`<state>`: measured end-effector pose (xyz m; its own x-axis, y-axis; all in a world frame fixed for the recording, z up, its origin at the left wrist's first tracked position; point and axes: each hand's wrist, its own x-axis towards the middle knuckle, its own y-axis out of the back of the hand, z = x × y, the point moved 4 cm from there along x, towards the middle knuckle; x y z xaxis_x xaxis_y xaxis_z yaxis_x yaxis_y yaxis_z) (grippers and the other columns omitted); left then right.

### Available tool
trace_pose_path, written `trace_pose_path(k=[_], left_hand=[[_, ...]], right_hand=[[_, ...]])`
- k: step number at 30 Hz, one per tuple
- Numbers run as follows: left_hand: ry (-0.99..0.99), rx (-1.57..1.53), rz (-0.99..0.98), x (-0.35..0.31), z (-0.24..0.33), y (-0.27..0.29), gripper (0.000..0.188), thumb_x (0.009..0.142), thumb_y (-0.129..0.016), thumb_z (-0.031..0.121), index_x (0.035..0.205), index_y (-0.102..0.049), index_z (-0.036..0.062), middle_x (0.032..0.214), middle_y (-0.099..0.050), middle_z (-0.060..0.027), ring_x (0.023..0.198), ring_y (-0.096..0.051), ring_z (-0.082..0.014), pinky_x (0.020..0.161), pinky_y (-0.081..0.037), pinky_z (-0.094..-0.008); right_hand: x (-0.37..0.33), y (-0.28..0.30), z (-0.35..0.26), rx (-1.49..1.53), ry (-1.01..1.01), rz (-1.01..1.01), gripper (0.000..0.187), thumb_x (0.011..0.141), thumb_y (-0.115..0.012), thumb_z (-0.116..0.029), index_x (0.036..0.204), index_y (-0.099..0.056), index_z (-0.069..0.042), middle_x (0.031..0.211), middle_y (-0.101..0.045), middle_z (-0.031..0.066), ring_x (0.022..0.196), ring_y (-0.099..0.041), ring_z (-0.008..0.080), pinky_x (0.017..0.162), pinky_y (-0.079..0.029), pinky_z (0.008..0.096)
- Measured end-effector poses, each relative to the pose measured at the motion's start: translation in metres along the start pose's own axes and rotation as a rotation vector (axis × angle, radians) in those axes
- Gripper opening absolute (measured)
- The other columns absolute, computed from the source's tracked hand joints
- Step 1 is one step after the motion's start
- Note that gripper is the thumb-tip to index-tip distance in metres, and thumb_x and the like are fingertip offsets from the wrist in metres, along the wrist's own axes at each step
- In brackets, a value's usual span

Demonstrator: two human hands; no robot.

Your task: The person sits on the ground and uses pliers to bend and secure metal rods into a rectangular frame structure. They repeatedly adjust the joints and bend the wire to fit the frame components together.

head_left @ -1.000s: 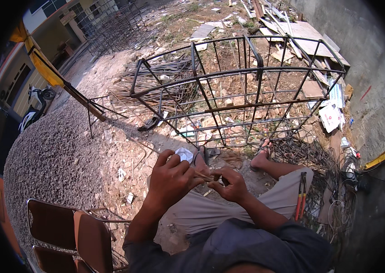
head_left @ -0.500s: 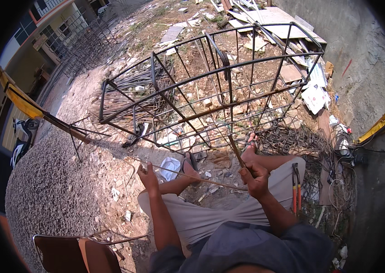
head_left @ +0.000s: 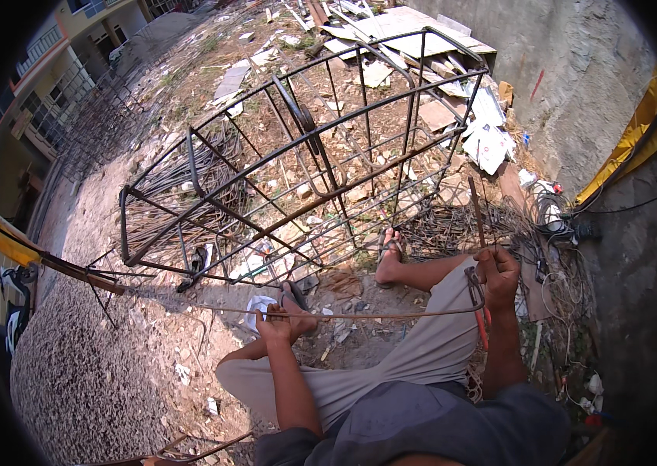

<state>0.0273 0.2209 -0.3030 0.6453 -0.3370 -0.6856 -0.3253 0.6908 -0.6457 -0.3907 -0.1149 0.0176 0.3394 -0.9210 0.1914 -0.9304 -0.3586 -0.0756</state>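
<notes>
My left hand (head_left: 274, 324) is closed around a long thin steel rod (head_left: 375, 315), which runs nearly level across my lap. At its right end the rod bends upward beside my right hand (head_left: 498, 278). That hand is closed on a rusty rod piece (head_left: 477, 213) standing upright from the fist; whether the two join is hidden by the fingers. Below the right hand, the red handles of a pair of pincers (head_left: 484, 329) show in part against my right thigh. Beyond my feet lies a large rebar cage (head_left: 328, 124) of dark bars.
Bundled steel rods (head_left: 181, 194) lie behind the cage's left end, and tangled bars (head_left: 453, 229) lie by my right foot. A gravel heap (head_left: 88, 373) rises at left. Scrap boards (head_left: 414, 31) lean near the concrete wall (head_left: 569, 93) at right. Yellow cloth (head_left: 627, 144) hangs there.
My right hand has moved right and up, bringing the upright rod over my right thigh. The long rod lies more level, its bent end now plainly showing. The view has turned somewhat.
</notes>
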Motion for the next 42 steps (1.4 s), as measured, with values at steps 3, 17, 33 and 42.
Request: trace_pose_path(k=[3,17,33,42], left_hand=[[-0.054,0.099,-0.086,-0.058,-0.041,-0.030,0.036,0.109,-0.052,0.043,0.116,-0.064,0.0102,0.109,-0.071,-0.0108,0.092,-0.070,-0.0273,0.083,-0.059,-0.0409],[0.409,0.767,-0.999,-0.297,-0.208,-0.145,0.038,0.113,-0.050,0.034,0.137,-0.058,0.0060,0.146,-0.061,-0.0133,0.132,-0.062,-0.0268,0.102,-0.056,-0.0388],[0.574,1.205,-1.448,-0.353,-0.376,-0.137,0.042,0.114,-0.048,0.032,0.141,-0.061,0.0025,0.132,-0.067,-0.0063,0.119,-0.062,-0.0124,0.105,-0.050,-0.0331],[0.339,1.176,-1.156,-0.296,-0.333,-0.188,0.043,0.114,-0.045,0.040,0.129,-0.061,0.0041,0.124,-0.070,-0.0069,0.111,-0.069,-0.0150,0.093,-0.056,-0.0314]], right_hand=[[0.034,0.064,-0.015,-0.179,0.057,0.179,0.028,0.104,-0.069,-0.025,0.088,-0.067,-0.003,0.063,-0.049,-0.0054,0.055,-0.040,0.0033,0.051,-0.028,0.0248],[0.016,0.456,0.031,-1.290,-0.289,0.707,0.059,0.103,-0.053,-0.058,0.105,-0.073,-0.003,0.089,-0.072,0.0174,0.082,-0.067,0.0358,0.073,-0.048,0.0491],[-0.225,0.668,0.139,-1.011,-0.736,1.093,0.057,0.104,-0.054,-0.057,0.105,-0.073,-0.003,0.088,-0.070,0.0175,0.076,-0.063,0.0325,0.067,-0.048,0.0435],[-0.241,0.626,0.122,-0.655,-0.636,1.093,0.052,0.106,-0.054,-0.053,0.101,-0.070,-0.004,0.083,-0.064,0.0145,0.070,-0.055,0.0261,0.062,-0.043,0.0390]])
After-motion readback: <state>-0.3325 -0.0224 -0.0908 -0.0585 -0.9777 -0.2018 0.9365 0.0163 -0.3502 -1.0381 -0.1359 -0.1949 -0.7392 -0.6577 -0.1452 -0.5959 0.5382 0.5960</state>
